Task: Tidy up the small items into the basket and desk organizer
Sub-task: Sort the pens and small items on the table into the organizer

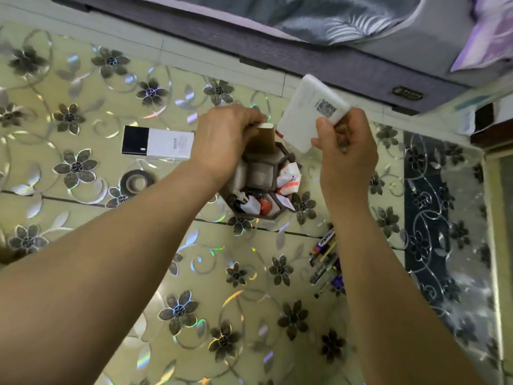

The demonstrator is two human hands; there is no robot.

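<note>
Now, far left on the bench (83,273), the black-and-white box (157,142) and tape roll (136,181) lie loose, likely waiting their turn. Your left hand (224,140) is clamped on a brown card sleeve (265,140), held upright so it can drop into a far cell of the desk organizer (263,184), at the bench's middle. Your right hand (344,151) pinches a white packet (308,115) by its corner, raised clear just right of it. The markers (324,259) lie nearer, at right. No basket shows.
</note>
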